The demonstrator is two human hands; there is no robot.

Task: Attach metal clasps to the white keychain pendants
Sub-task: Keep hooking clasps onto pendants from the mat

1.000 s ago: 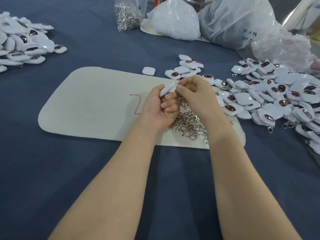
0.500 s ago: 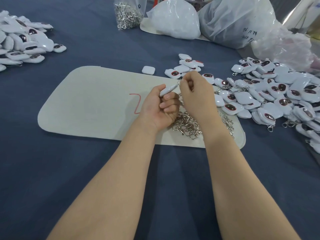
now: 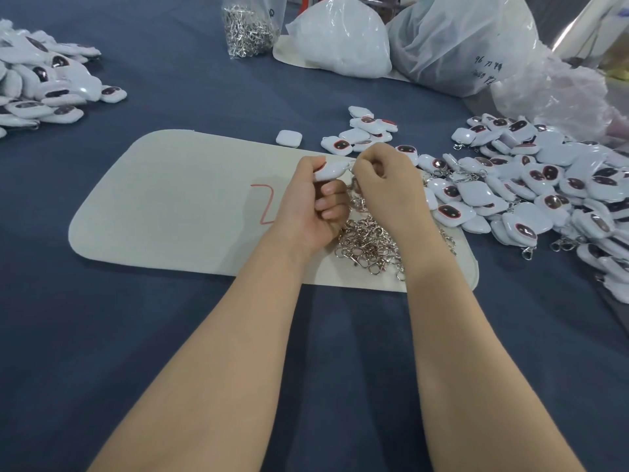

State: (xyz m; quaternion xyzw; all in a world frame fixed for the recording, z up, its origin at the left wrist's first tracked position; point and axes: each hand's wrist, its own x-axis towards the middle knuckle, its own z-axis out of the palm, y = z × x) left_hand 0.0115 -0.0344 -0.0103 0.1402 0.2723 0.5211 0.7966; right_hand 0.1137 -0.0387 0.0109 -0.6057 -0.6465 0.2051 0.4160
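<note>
My left hand (image 3: 311, 206) grips a white keychain pendant (image 3: 332, 171) between thumb and fingers, held above the white mat (image 3: 170, 206). My right hand (image 3: 388, 185) is curled right beside the pendant's end, pinching a metal clasp (image 3: 354, 185) that hangs partly hidden between the two hands. A loose heap of metal clasps (image 3: 369, 245) lies on the mat under my hands. A large pile of white pendants (image 3: 544, 189) with dark red faces spreads to the right.
Another heap of pendants (image 3: 41, 86) sits at the far left. A clear bag of clasps (image 3: 250, 27) and white plastic bags (image 3: 343, 39) stand at the back. One single pendant (image 3: 289, 137) lies beyond the mat. A red mark (image 3: 265, 206) is drawn on the mat.
My right hand has shifted slightly left and up against the pendant's end. My left hand keeps the pendant in much the same place.
</note>
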